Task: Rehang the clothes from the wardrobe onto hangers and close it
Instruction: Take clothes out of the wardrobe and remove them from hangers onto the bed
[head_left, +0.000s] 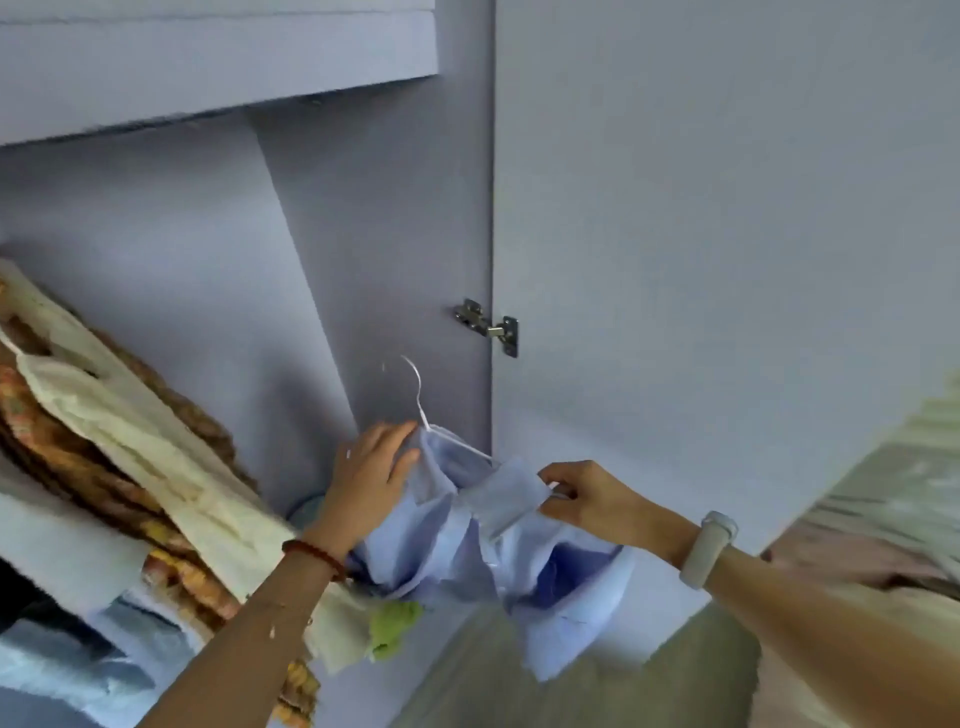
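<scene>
Light-blue cotton shirt (467, 540), crumpled, partly draped on a thin white wire hanger (423, 410), hook upward. Grey wardrobe door (701, 234) stands open; more garments stacked inside at left.

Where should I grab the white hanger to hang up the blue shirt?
Probably the thin neck just under the hook of the white hanger, reaching from above. The hook sticks up bare while the blue shirt covers its arms, where the left hand and right hand are.
</scene>
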